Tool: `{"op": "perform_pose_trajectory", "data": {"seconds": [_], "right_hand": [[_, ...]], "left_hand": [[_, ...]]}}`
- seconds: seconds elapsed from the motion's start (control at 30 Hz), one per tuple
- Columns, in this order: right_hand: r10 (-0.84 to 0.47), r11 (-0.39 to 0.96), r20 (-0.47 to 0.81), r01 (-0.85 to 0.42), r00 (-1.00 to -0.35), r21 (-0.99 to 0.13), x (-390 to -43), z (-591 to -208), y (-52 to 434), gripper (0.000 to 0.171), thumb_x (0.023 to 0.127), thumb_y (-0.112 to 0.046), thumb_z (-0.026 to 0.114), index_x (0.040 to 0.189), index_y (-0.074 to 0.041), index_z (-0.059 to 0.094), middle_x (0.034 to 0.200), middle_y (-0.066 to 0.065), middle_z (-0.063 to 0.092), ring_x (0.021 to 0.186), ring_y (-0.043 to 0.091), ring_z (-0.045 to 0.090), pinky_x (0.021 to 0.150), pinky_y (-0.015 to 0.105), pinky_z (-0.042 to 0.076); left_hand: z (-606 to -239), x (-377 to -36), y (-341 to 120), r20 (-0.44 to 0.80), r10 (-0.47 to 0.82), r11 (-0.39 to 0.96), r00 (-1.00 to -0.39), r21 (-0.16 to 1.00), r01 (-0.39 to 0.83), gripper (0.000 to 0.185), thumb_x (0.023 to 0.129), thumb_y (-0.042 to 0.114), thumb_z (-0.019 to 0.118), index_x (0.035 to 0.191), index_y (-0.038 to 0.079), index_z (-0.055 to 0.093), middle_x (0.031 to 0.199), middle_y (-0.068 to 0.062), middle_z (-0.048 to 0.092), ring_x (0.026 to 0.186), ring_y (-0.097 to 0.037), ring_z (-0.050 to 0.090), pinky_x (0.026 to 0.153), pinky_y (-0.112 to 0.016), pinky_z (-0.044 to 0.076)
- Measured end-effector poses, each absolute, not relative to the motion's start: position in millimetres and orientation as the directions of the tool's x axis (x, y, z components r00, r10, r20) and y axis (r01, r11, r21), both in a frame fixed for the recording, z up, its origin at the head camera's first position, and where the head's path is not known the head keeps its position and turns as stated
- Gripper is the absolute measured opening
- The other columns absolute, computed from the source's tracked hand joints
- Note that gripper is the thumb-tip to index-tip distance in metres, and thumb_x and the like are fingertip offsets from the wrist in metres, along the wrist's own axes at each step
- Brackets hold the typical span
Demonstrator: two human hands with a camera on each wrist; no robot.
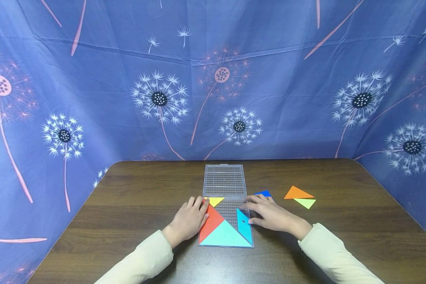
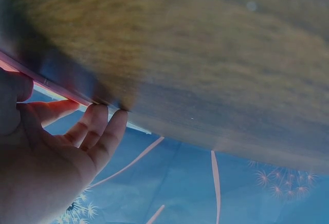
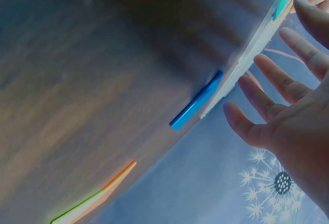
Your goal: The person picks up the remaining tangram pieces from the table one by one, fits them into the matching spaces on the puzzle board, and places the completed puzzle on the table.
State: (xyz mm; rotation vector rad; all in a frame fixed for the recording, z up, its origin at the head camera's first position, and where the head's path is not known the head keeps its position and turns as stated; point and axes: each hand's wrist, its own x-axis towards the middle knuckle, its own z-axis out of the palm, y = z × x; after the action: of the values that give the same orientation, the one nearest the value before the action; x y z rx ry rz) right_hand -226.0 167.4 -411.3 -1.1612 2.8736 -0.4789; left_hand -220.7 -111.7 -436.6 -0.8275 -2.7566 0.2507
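A clear plastic tray (image 1: 230, 211) lies on the wooden table (image 1: 135, 205) with its open lid (image 1: 224, 180) behind it. Inside lie a red triangle (image 1: 211, 223), a teal triangle (image 1: 225, 237), a blue piece (image 1: 244, 225) and a yellow triangle (image 1: 215, 200). My left hand (image 1: 189, 220) rests flat on the tray's left edge, fingers straight, touching the red triangle. My right hand (image 1: 269, 214) lies with straight fingers on the tray's right edge beside the blue piece. A dark blue piece (image 1: 264, 193) lies just behind that hand, also visible as a blue piece (image 3: 197, 101) edge-on.
An orange triangle (image 1: 297, 193) and a lime triangle (image 1: 305, 202) lie on the table to the right of the tray. A blue dandelion-print cloth (image 1: 213, 86) walls in the table on three sides.
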Motion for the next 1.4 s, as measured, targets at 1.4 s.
{"op": "perform_pose_trajectory", "data": {"seconds": [1.4], "right_hand": [[-0.501, 0.843, 0.156, -0.521, -0.851, -0.134, -255, -419, 209, 0.043, 0.080, -0.022, 0.069, 0.119, -0.008, 0.057, 0.120, 0.016, 0.055, 0.109, 0.039, 0.050, 0.081, 0.057, 0.041]], "left_hand": [[-438, -221, -112, 0.181, 0.560, 0.822, -0.809, -0.245, 0.514, 0.046, 0.094, 0.038, 0.043, 0.131, 0.011, 0.050, 0.119, -0.010, 0.049, 0.095, -0.022, 0.046, 0.077, -0.032, 0.047]]}}
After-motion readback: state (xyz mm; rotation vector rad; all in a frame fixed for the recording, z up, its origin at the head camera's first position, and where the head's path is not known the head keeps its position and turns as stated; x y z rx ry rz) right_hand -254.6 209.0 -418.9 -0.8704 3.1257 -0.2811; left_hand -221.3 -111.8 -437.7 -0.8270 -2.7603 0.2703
